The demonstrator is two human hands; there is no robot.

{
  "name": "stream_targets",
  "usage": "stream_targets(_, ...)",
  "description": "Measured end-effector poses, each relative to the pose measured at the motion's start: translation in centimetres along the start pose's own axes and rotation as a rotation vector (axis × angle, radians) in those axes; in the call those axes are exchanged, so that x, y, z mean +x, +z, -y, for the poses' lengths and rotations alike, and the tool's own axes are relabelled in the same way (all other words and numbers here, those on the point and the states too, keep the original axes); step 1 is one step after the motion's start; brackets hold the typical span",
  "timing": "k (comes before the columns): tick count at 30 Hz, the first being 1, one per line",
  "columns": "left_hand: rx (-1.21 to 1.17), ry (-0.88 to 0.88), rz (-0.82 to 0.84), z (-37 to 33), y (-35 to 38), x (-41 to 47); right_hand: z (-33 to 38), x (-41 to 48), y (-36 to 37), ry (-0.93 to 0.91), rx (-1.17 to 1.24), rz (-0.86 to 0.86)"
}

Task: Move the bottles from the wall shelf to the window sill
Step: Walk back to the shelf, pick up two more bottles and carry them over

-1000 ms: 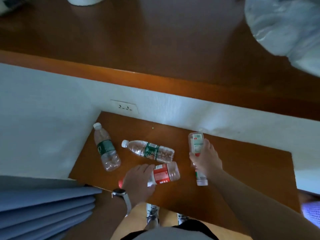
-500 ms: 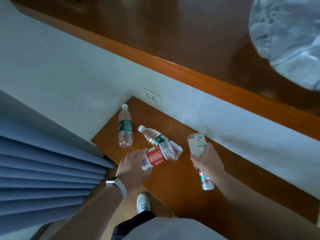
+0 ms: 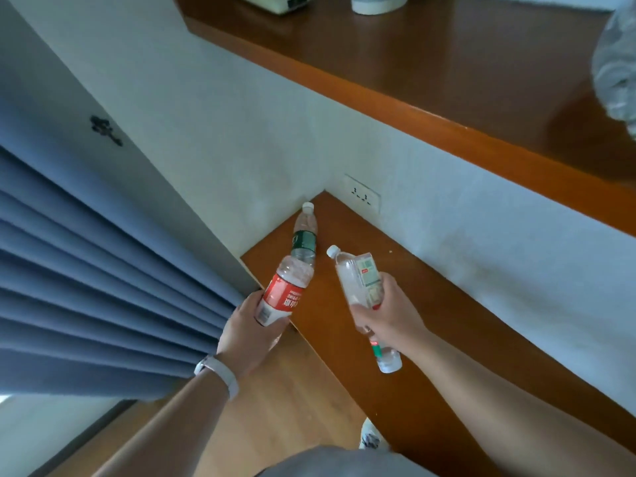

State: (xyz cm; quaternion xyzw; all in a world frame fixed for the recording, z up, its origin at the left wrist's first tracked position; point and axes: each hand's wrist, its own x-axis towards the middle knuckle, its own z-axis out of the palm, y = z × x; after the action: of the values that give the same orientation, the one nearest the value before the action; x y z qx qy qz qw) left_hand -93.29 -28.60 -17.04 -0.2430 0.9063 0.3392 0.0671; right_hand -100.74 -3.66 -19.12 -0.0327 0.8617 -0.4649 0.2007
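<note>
My left hand [image 3: 247,335] grips a red-labelled water bottle [image 3: 285,290] by its lower part and holds it tilted above the left end of the brown wall shelf [image 3: 406,346]. My right hand [image 3: 382,315] grips a clear bottle with a pale green and white label [image 3: 370,273], raised off the shelf, its cap end pointing down. A third clear bottle with a white cap [image 3: 339,261] shows just behind it; whether my right hand also holds it I cannot tell. A green-labelled bottle [image 3: 304,237] lies on the shelf in the corner.
Blue curtain folds [image 3: 103,270] hang at the left, close to my left hand. A wall socket [image 3: 362,198] sits above the shelf corner. A broad wooden ledge [image 3: 447,80] runs above, with a plastic bag [image 3: 616,63] at its right. Wooden floor [image 3: 275,414] lies below.
Both hands have lifted their bottles up off the shelf. The red-labelled bottle moved left toward the curtain. My view has swung left, showing more curtain.
</note>
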Motion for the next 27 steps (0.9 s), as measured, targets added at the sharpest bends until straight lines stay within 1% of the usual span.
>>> stream_targets(3,-0.081,-0.052,-0.074,1.4,-1.7,-1.5,1.8,-0.3,2.2,-0.028,-0.014,0.066)
stream_targets(6,-0.175,-0.095,-0.133,3.5,-3.4,-3.4,3.7,-1.2,4.6,-0.08,0.022,0.152)
stream_targets(9,-0.279,-0.146,-0.198,5.9,-5.4,-5.6,5.7,-2.4,7.3,-0.138,-0.006,0.227)
stream_targets(12,-0.372,-0.192,-0.253,8.7,-7.4,-8.5,8.0,-4.2,10.1,-0.187,-0.043,0.244)
stream_targets(17,-0.452,-0.204,-0.33,13.6,-10.2,-14.8,11.6,-8.6,14.6,-0.269,-0.131,0.265)
stream_targets(22,-0.603,-0.269,-0.414,19.3,-12.7,-21.8,14.5,-14.2,20.7,-0.353,-0.137,0.278)
stream_targets(27,-0.692,-0.315,-0.565,25.0,-14.6,-28.3,16.8,-19.2,27.2,-0.425,-0.175,0.402)
